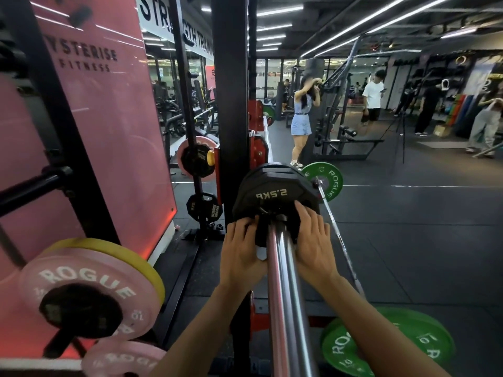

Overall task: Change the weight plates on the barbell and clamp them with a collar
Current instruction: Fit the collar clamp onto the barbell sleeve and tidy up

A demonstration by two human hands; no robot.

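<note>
The steel barbell sleeve [280,281] runs from the bottom centre away from me to a black 2.5 kg plate [272,186] with more black plates behind it. A black collar [262,234] sits round the sleeve right against that plate. My left hand [241,254] grips the collar's left side with curled fingers. On the other side, my right hand [313,240] lies with fairly straight fingers against the collar's right side and the plate face. Its thumb is hidden.
A green 10 plate [389,344] lies on the floor at lower right. A second bar with a green plate [325,180] lies on the floor beyond. Pink and yellow plates [89,289] hang on pegs at left. The black rack upright [231,104] stands ahead. People stand far off.
</note>
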